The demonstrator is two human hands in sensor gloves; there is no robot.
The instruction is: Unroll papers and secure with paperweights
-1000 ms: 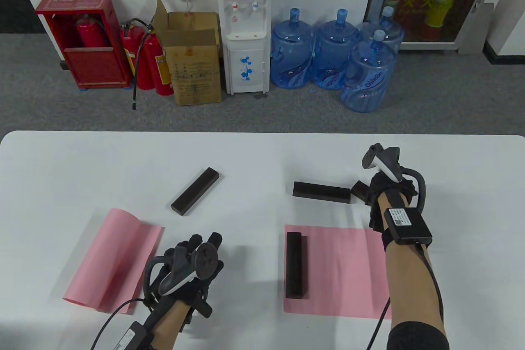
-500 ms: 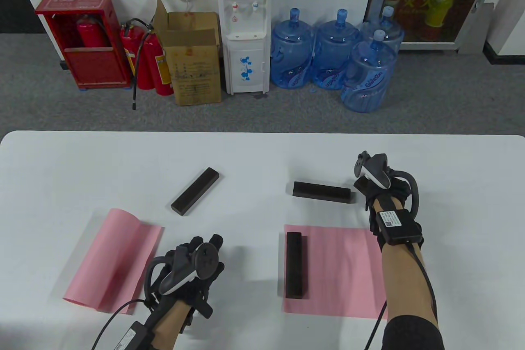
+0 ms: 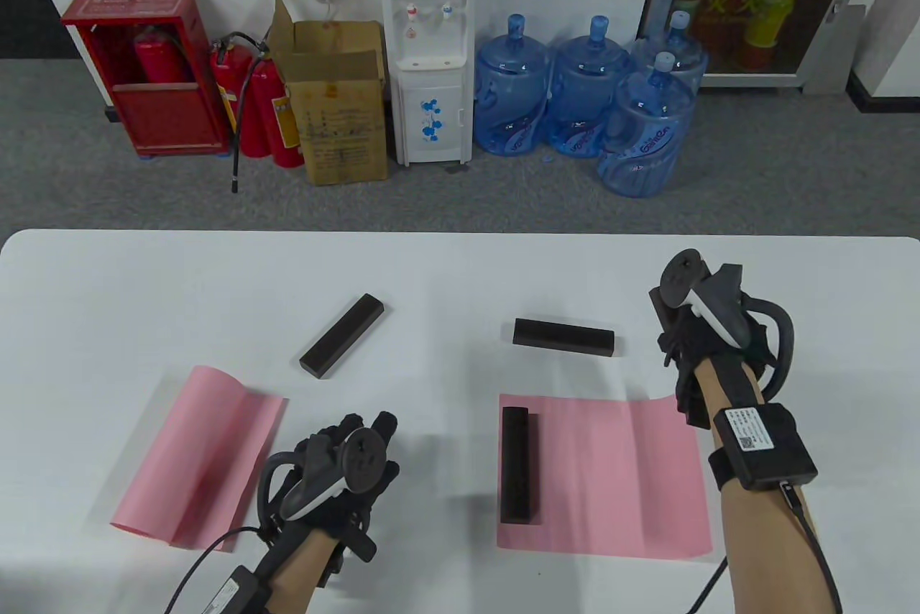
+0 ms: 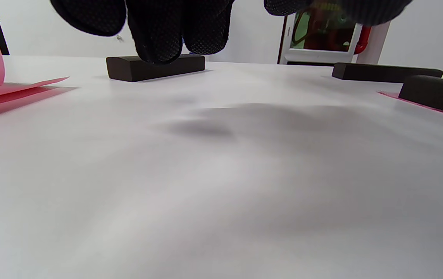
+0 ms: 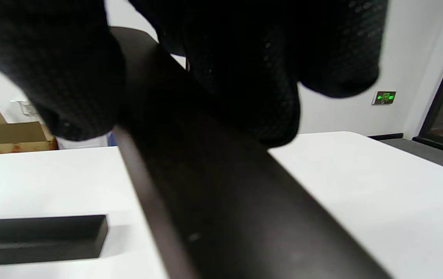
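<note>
Dark paperweight [image 5: 221, 201] gripped by the right hand [image 3: 708, 326]; left hand [image 3: 345, 470] seemingly loose, holding nothing.

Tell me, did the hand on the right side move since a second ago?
Yes. The right hand, gripping a dark paperweight, moved rightward, away from the paperweight lying on the table, toward the right pink paper's right edge.
</note>
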